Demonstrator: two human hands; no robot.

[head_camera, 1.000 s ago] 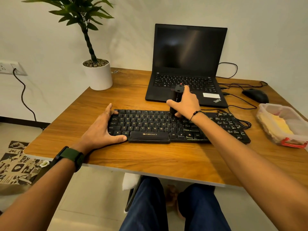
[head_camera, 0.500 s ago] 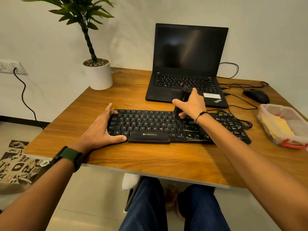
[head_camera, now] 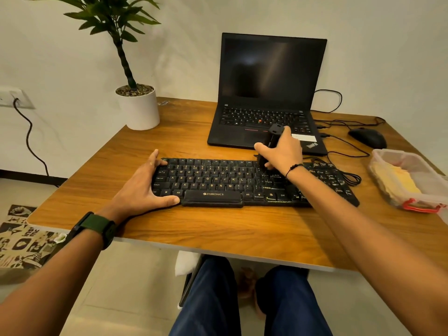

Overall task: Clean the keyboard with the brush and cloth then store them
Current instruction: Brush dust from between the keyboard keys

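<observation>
A black keyboard (head_camera: 218, 180) lies across the middle of the wooden desk (head_camera: 218, 229). My left hand (head_camera: 143, 187) grips its left end, thumb along the front edge and fingers over the back corner. My right hand (head_camera: 282, 151) holds a black brush (head_camera: 272, 137) upright, its lower end on the keys near the top right of the main key block. The bristles are hidden behind my fingers. A yellow cloth (head_camera: 400, 183) lies inside a clear plastic box (head_camera: 412, 161) at the desk's right edge.
An open black laptop (head_camera: 269, 93) stands behind the keyboard. A white potted plant (head_camera: 139, 107) is at the back left. A black mouse (head_camera: 367, 137) and loose cables (head_camera: 346, 151) lie at the back right. My legs show under the desk's front edge.
My right hand has moved the brush to the right along the upper rows of keys. The left hand has kept its grip on the keyboard's left end.
</observation>
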